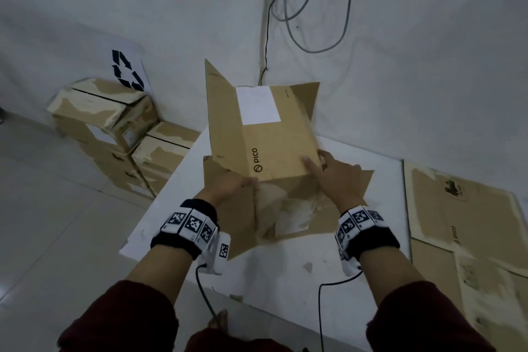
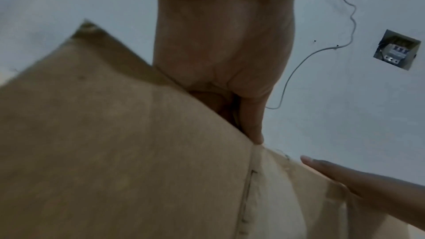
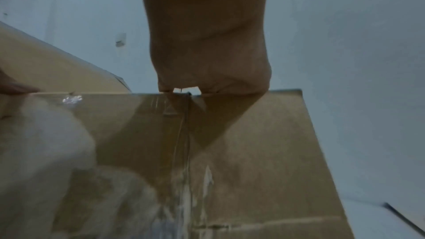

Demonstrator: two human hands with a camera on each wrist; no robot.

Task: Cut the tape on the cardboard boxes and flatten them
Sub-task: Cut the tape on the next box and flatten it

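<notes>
A brown cardboard box [image 1: 271,146] marked PICO, with a white label, lies on the white table [image 1: 285,280]; its flaps stand open at both ends. My left hand [image 1: 228,187] grips the box's near left corner, fingers curled over the cardboard edge [image 2: 115,152]. My right hand [image 1: 334,177] holds the near right corner, thumb laid on the top panel and fingers hooked over the edge [image 3: 253,152]. Torn tape residue and a centre seam show on the near end panel. No cutting tool is in sight.
Several taped boxes [image 1: 108,123] are stacked on the floor at left, under a recycling sign [image 1: 127,70]. Flattened cardboard sheets [image 1: 463,223] lie on the floor at right. Cables [image 1: 285,8] hang down the wall behind the table.
</notes>
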